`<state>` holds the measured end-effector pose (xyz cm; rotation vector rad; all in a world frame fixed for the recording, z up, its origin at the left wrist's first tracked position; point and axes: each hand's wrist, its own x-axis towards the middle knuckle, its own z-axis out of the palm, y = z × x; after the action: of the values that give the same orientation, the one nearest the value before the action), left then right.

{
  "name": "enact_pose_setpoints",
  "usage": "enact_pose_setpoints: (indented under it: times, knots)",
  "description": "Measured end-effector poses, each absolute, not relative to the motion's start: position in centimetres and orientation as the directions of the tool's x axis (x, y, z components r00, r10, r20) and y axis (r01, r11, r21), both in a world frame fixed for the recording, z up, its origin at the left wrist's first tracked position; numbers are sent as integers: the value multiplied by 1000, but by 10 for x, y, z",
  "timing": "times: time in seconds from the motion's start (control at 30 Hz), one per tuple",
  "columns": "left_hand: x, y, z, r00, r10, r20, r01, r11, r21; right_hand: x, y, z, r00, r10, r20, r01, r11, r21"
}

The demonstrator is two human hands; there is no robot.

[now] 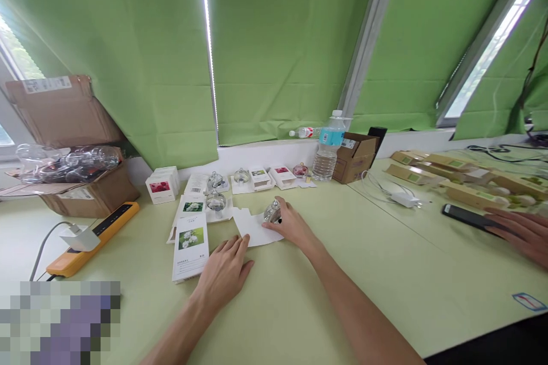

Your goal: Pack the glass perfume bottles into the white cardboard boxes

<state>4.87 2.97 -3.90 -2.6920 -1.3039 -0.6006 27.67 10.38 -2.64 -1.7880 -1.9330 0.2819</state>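
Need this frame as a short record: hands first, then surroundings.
left_hand: palm down, fingertips at the near-left edge of a flat white card
right_hand: gripping a clear, shiny round container over the card
surface: pale green tabletop
beside_left_hand: white rectangular box with flower picture
back: clear plastic bottle with blue label
far_left: orange power strip
far_right: another person's hand at a black phone

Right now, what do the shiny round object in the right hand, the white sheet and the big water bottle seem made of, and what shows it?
Round object in the right hand: glossy glass or clear plastic; bright reflections leave both open.
White sheet: probably thin card, matte, with a notched edge.
Water bottle: likely clear plastic, shiny, judging by its see-through ribbed wall.
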Motion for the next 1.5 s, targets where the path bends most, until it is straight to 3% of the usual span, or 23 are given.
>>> enact_pose_setpoints:
  times: [0.13, 0.9, 1.5]
  knots:
    - [49, 29, -39, 553, 734, 396, 779, -623, 67, 273, 106, -29, -11, 976, 219, 897, 106, -429]
    - [42, 32, -37, 553, 693, 463, 763, -644, 53, 294, 122, -39, -46, 971, 234, 849, 161, -503]
    - [26, 34, -28, 435, 693, 575, 801, -589, 104, 306, 128, -40, 110, 963, 247, 874, 25, -485]
